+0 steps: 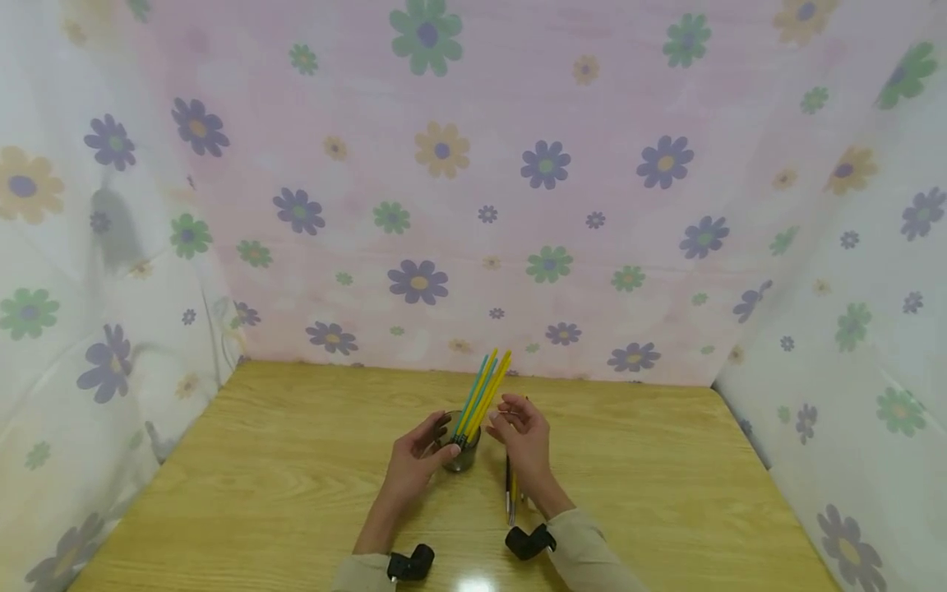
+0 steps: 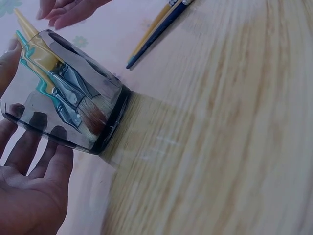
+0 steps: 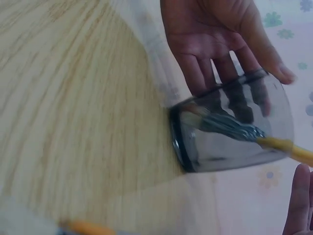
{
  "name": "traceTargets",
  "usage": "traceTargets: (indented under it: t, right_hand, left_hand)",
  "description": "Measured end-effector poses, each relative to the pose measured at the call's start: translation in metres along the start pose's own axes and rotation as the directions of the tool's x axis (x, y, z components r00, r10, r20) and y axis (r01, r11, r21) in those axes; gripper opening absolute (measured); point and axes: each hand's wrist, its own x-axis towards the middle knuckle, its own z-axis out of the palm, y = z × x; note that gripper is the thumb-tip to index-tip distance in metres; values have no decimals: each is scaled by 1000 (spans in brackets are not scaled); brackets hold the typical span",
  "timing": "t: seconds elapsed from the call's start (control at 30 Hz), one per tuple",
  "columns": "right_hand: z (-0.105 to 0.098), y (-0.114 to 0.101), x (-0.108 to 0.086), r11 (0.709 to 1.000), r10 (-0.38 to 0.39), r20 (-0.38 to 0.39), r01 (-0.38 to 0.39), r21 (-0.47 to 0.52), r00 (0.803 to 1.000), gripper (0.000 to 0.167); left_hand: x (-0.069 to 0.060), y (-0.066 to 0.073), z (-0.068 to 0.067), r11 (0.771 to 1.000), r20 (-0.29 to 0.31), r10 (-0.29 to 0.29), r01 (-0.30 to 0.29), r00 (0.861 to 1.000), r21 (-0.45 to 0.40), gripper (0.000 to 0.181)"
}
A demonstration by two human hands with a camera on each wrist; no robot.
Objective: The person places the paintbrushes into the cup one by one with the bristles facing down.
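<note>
A tinted clear glass cup point(image 1: 460, 464) stands on the table, and my left hand point(image 1: 416, 467) grips it from the left side, fingers curled round it and thumb at the rim. Several paintbrushes point(image 1: 490, 393) with yellow and turquoise handles lean to the right in the cup. Through the glass in the left wrist view, their bristles point(image 2: 93, 117) point down. My right hand point(image 1: 527, 440) hovers just right of the handles, fingers loosely bent, with nothing seen in its grasp. Beneath it lie more paintbrushes point(image 1: 510, 489), among them a dark blue one point(image 2: 156, 36) and a yellow one.
The wood-grain table point(image 1: 259, 477) extends to both sides of the hands. A flower-patterned cloth point(image 1: 473, 181) hangs behind it and along the left and right sides. Black wrist cameras point(image 1: 411, 563) are strapped near both cuffs.
</note>
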Motion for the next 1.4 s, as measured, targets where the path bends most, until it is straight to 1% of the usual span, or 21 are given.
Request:
traceTargets:
  t: [0.1,0.2,0.3,0.37,0.43,0.53,0.6,0.67,0.73,0.83,0.97,1.03,1.07,1.13,1.27,1.33,1.4]
  right_hand:
    - [-8,-7,-1,999,13,-11,-13,40,1000,26]
    - [-19,-14,-2,998,36,-26,-34,58,999,26]
    - [-32,-16,-4,993,105,-41,-102,57,994,29]
    - [-40,-17,-5,985,163,-49,-160,58,985,34]
    - [-50,-17,-6,974,220,-51,-216,64,974,43]
    - [-65,-18,-9,956,288,-29,-285,75,957,57]
    - [-74,-19,-11,943,325,-16,-323,78,946,63]
    - [-82,-19,-12,931,358,-6,-356,83,934,65]
    - [-87,-19,-12,919,387,-13,-384,83,922,64]
    - [-91,-19,-11,905,423,-41,-419,78,905,61]
    - [-92,-19,-10,896,444,-108,-443,30,889,56]
    - [-93,-18,-10,894,442,-135,-448,-23,887,54]
    - [-93,-18,-10,893,434,-141,-446,-61,890,53]
    - [-93,-19,-9,884,428,-158,-448,-131,890,51]
    - [-93,-21,-6,859,415,-145,-439,-262,898,52]
    - [-91,-22,-5,842,424,-141,-446,-302,895,51]
    - [-90,-22,-5,827,432,-127,-449,-339,893,51]
  left_hand:
    - [0,0,-1,1000,-3,-5,5,1000,-2,69]
    - [-1,1,-3,1000,3,1,-1,1000,0,69]
    - [-3,2,-4,1000,-3,-5,5,1000,-8,69]
    - [-4,2,-5,1000,-10,-10,10,1000,-8,69]
    - [-5,2,-5,1000,-18,-20,20,1000,-11,69]
    - [-5,2,-4,1000,-9,-18,18,1000,-9,69]
    - [-4,2,-3,1000,-2,-17,17,1000,-13,69]
    - [-3,2,-1,1000,5,-16,16,1000,-15,69]
    - [-3,2,-1,1000,2,-23,23,1000,-16,69]
    - [-2,2,-1,1000,-7,-14,14,1000,-6,69]
    - [-2,1,-3,1000,-13,-10,10,1000,9,68]
    - [-3,1,-4,1000,-14,-15,15,1000,17,68]
    - [-3,0,-4,1000,-15,-20,20,1000,17,68]
    - [-3,-1,-5,1000,-12,-19,19,1000,21,68]
    - [-2,-2,-4,1000,3,-3,3,1000,7,69]
    - [-2,-2,-3,1000,8,2,-2,1000,0,69]
    - [-3,-2,-3,1000,5,-4,4,1000,-6,69]
